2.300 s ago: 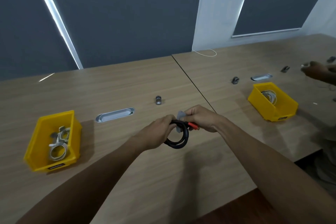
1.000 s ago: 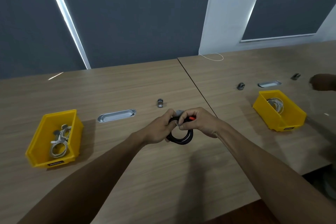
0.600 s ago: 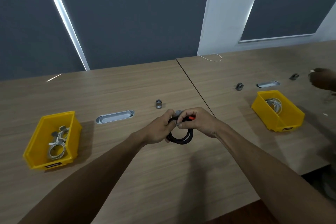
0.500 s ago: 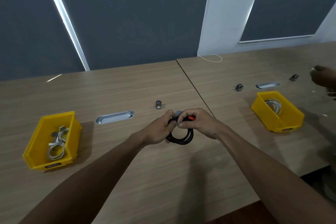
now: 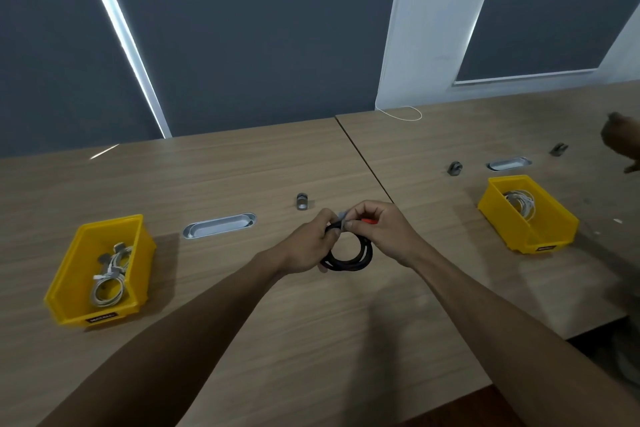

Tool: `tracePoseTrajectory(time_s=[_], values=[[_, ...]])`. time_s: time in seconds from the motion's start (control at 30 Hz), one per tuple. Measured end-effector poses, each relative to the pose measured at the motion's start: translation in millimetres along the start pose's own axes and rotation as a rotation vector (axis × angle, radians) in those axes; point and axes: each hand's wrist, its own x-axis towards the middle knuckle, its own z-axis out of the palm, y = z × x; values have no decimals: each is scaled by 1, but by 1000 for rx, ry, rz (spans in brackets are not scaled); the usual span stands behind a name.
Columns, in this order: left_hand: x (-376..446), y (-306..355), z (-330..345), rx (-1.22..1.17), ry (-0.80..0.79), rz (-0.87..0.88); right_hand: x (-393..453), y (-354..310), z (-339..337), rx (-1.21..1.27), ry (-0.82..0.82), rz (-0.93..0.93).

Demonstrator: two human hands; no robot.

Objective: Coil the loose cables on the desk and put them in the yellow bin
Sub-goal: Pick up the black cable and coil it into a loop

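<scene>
A black cable (image 5: 349, 262) wound into a small coil hangs between my two hands above the middle of the desk. My left hand (image 5: 308, 246) grips the coil at its upper left. My right hand (image 5: 381, 232) pinches the top of the coil, where a grey strap and a red-orange plug end show between the fingers. The yellow bin (image 5: 74, 274) stands on the desk at the left and holds coiled white cables (image 5: 109, 282).
A second yellow bin (image 5: 550, 229) with a white cable sits on the adjoining desk at the right, near another person's hand (image 5: 620, 142). Metal grommet slots (image 5: 220, 225) and small grey cable clips (image 5: 302, 201) lie on the desks. A thin white wire (image 5: 401, 113) loops at the wall.
My hands and the black coil have stayed in nearly the same place; my right fingers have shifted slightly at the strap. The other person's hand at the far right has moved.
</scene>
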Motion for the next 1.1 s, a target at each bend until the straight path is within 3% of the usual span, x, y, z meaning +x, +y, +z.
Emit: tracePoseTrajectory(time_s=[0.67,1.1], values=[[7,-4,5,33,9,-122,7,-3,20,-69,152,44],[3,-7,11,-24,58,-91,9,-14,15,34,105,91]])
